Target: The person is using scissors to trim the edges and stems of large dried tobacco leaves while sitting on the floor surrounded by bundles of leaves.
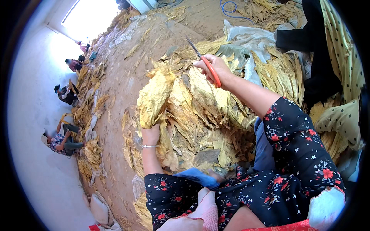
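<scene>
From my distant post I look down through the head camera at two bare arms in dark flowered sleeves. The right grip (216,70) is clamped on a pair of scissors (211,71) with orange-red handles, held up over the pile of dry leaves (192,104); the blades point up and to the left. The left grip (151,131) is mostly hidden by a yellow leaf (155,96) that stands up from it, at the left side of the pile, so I cannot tell how the fingers are closed. A thin bracelet (149,146) circles that wrist.

Beyond the pile I see a clear plastic sheet (254,40) lying over some of the leaves, and a blue cord (239,17) farther off on the brown floor (119,69). At my right hangs cream cloth with dark dots (343,46). Along the white wall (31,115) on the left, several people sit spaced apart, the nearest person (59,141) beside more leaves.
</scene>
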### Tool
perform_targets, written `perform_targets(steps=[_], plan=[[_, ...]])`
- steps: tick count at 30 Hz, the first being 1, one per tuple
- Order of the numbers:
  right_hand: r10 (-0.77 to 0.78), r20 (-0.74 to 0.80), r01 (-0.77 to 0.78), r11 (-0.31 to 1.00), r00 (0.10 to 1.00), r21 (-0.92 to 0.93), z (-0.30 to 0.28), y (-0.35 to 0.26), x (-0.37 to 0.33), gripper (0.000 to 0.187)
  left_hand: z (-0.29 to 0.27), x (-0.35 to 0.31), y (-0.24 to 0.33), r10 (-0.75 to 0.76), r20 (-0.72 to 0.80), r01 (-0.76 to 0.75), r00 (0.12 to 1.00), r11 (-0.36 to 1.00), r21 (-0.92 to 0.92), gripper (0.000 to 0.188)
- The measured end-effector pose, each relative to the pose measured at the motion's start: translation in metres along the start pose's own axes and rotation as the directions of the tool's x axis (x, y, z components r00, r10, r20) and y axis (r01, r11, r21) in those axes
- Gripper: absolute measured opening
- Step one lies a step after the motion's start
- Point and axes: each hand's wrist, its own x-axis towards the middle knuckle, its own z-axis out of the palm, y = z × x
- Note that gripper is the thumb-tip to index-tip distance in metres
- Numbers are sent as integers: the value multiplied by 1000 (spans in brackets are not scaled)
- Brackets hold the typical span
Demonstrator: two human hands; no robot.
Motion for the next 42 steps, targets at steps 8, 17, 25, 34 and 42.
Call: perform_targets(steps=[8,17,25,34,42], plan=[[157,202,-177,981,967,85,21,-1,-24,52,-8,0,6,-148,60,157,987,968,-194,36],[38,209,-42,999,977,15,39,30,-13,14,35,0,-5,-375,268,444,887,853,-276,34],[-331,108,347,856,937,-384,58,58,-2,31,50,-6,54,-469,367,595,803,600,-535,37],[-332,269,405,866,904,-293,78,50,-57,64,39,14,22,-468,51,303,882,482,-822,34],[-96,416,306,826,904,-473,87,57,-64,75,51,7,77,-541,63,240,839,264,-934,32]])
